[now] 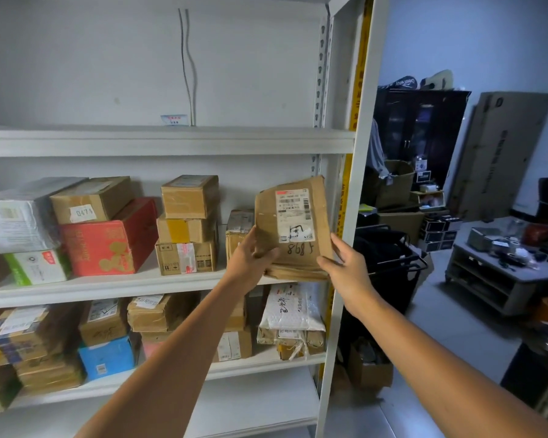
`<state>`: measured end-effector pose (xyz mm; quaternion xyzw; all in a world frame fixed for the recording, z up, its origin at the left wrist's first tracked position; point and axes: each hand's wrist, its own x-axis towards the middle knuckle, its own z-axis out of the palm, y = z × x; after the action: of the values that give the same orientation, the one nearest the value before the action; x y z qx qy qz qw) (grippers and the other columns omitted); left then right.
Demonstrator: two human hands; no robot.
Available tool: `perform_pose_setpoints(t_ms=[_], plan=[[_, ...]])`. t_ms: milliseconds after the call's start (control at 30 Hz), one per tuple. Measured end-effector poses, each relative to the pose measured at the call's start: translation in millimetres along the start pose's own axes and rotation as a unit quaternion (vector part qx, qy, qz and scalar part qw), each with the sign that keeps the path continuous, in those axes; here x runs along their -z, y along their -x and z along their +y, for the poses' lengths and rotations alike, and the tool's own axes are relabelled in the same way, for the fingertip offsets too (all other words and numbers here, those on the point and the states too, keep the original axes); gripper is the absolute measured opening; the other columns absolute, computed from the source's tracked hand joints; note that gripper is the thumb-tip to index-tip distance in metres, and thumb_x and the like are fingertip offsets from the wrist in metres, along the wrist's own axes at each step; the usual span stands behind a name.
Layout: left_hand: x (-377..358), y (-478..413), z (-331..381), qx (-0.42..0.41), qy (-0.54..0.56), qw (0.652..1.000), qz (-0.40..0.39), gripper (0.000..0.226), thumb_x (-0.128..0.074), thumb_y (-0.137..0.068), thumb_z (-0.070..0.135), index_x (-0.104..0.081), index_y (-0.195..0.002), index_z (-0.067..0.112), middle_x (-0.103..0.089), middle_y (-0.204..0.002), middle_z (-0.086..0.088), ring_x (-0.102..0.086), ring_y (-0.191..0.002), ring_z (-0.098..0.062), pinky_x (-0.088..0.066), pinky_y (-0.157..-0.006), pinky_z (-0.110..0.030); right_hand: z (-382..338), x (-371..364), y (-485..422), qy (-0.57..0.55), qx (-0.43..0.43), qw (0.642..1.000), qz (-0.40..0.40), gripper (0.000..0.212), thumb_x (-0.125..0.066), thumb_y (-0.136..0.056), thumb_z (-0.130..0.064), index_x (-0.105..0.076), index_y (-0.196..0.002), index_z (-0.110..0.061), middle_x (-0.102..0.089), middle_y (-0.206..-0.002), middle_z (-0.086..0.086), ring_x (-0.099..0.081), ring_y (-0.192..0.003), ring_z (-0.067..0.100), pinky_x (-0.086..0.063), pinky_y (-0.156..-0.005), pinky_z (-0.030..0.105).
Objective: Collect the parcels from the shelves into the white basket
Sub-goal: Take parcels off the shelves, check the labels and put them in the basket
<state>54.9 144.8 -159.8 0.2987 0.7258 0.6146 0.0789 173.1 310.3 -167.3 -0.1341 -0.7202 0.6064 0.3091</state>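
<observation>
1. On the middle level of the white shelf unit [171, 142], the far left holds a white plastic-wrapped box [16, 216] above a green-and-white box [38, 267].
2. Just beside them, a brown carton labelled 0471 [89, 200] lies on a red box with a gold cartoon print [108, 245].
3. Near the middle of that level stands a stack of 3 brown cartons [187, 229], and 1 more taped carton [239, 226] sits partly behind the left hand.
4. The level below holds flat brown parcels piled at the left [23, 343], a blue box [108, 358] and, at the right end, a white bubble mailer [293, 311] lying on tied brown packets [291, 339].
5. The left grip [250, 251] pinches the lower left edge of the brown paper parcel [266, 222], thumb on its front and fingers hidden behind.
6. That parcel stands upright, slightly tilted, at the right end of the middle level, with its printed label and the handwritten 8687 facing the camera. Whether its lower edge rests on the shelf cannot be told.
7. The right grip [348, 267] holds the parcel's lower right corner, thumb on the front and fingers up along the right edge.
8. Right of the shelf unit stand a black trolley [389, 257] and a low grey desk [494, 276] covered with small items.
</observation>
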Motion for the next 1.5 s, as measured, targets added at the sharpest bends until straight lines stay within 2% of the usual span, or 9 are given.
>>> perform_pose_setpoints(t_ms=[133, 300, 500, 633, 800, 967, 1133, 1367, 1500], plan=[[-3.0, -11.2, -5.4, 0.044, 0.017, 0.999, 0.003, 0.071, -0.067, -0.087, 0.012, -0.031, -0.144, 0.033, -0.060, -0.117, 0.004, -0.059, -0.110, -0.019, -0.048, -0.099, -0.045, -13.8, -14.5, 13.3, 0.114, 0.060, 0.991, 0.045, 0.064, -0.063, -0.089, -0.004, -0.038, -0.147, -0.018, -0.050, -0.143, -0.001, -0.048, -0.129, 0.012, -0.037, -0.107, 0.024], [-5.9, -21.6, -8.6, 0.046, 0.024, 0.998, -0.024, 0.049, -0.064, -0.088, 0.005, -0.045, -0.104, 0.047, -0.062, -0.112, -0.010, -0.062, -0.103, -0.023, -0.055, -0.090, -0.040, -18.1, -25.5, 25.9, 0.197, 0.094, 0.971, 0.094, 0.066, -0.061, -0.092, -0.006, -0.031, -0.149, -0.018, -0.033, -0.154, 0.002, -0.032, -0.142, 0.017, -0.023, -0.116, 0.027], [-6.6, -28.2, -9.9, 0.043, 0.030, 0.997, -0.051, 0.039, -0.061, -0.089, 0.000, -0.050, -0.107, 0.033, -0.062, -0.103, -0.004, -0.058, -0.113, -0.034, -0.051, -0.091, -0.039, -16.8, -27.7, 28.3, 0.224, 0.088, 0.965, 0.103, 0.067, -0.060, -0.093, -0.010, -0.028, -0.151, -0.020, -0.031, -0.156, 0.000, -0.036, -0.140, 0.019, -0.028, -0.113, 0.032], [-5.7, -30.3, -11.2, 0.032, 0.037, 0.998, -0.047, 0.049, -0.062, -0.088, 0.001, -0.047, -0.129, 0.024, -0.060, -0.118, -0.001, -0.057, -0.116, -0.027, -0.047, -0.101, -0.044, -16.0, -21.8, 16.6, 0.222, 0.057, 0.969, 0.092, 0.066, -0.063, -0.092, -0.012, -0.032, -0.150, -0.019, -0.042, -0.150, 0.000, -0.045, -0.134, 0.019, -0.035, -0.112, 0.038], [-8.3, -33.5, -12.1, 0.036, 0.071, 0.996, -0.037, 0.071, -0.067, -0.086, 0.010, -0.034, -0.146, 0.032, -0.060, -0.125, 0.007, -0.058, -0.110, -0.010, -0.047, -0.098, -0.037, 0.0, -6.7, -4.2, 0.069, -0.011, 0.996, 0.054, 0.060, -0.063, -0.089, -0.001, -0.045, -0.143, -0.019, -0.064, -0.116, -0.015, -0.059, -0.105, -0.009, -0.046, -0.095, 0.014], [-20.6, -49.2, -17.5, 0.040, 0.114, 0.992, -0.042, 0.074, -0.067, -0.086, 0.010, -0.033, -0.146, 0.036, -0.066, -0.113, 0.016, -0.065, -0.095, 0.001, -0.054, -0.070, -0.015, 21.6, 4.7, -33.9, -0.014, -0.069, 0.996, 0.058, 0.054, -0.062, -0.088, 0.003, -0.055, -0.134, -0.024, -0.070, -0.109, -0.013, -0.064, -0.100, 0.001, -0.050, -0.092, 0.025], [-34.4, -71.7, -25.7, 0.038, 0.091, 0.994, -0.043, 0.064, -0.068, -0.086, 0.017, -0.042, -0.138, 0.043, -0.067, -0.106, 0.021, -0.065, -0.086, 0.008, -0.049, -0.059, -0.008, 35.9, 12.7, -70.2, -0.004, -0.095, 0.993, 0.063, 0.046, -0.060, -0.089, 0.000, -0.067, -0.089, -0.045, -0.072, -0.089, -0.023, -0.068, -0.083, -0.002, -0.048, -0.071, 0.021], [-49.5, -110.2, -45.5, 0.028, 0.067, 0.997, -0.030, 0.038, -0.067, -0.087, 0.024, -0.053, -0.109, 0.051, -0.071, -0.095, 0.022, -0.068, -0.087, 0.001, -0.050, -0.062, -0.009, 54.5, 14.3, -117.4, 0.037, -0.100, 0.993, 0.052, 0.027, -0.065, -0.088, -0.007, -0.069, -0.104, -0.029, -0.072, -0.096, -0.009, -0.066, -0.090, 0.007, -0.051, -0.075, 0.022], [-56.3, -129.6, -51.4, 0.026, 0.057, 0.997, -0.034, 0.031, -0.065, -0.089, 0.024, -0.054, -0.109, 0.045, -0.072, -0.102, 0.010, -0.069, -0.092, -0.007, -0.054, -0.075, -0.023, 62.1, 18.0, -133.6, 0.043, -0.099, 0.992, 0.062, 0.023, -0.066, -0.088, -0.010, -0.068, -0.105, -0.026, -0.071, -0.097, -0.006, -0.066, -0.091, 0.010, -0.050, -0.076, 0.023]])
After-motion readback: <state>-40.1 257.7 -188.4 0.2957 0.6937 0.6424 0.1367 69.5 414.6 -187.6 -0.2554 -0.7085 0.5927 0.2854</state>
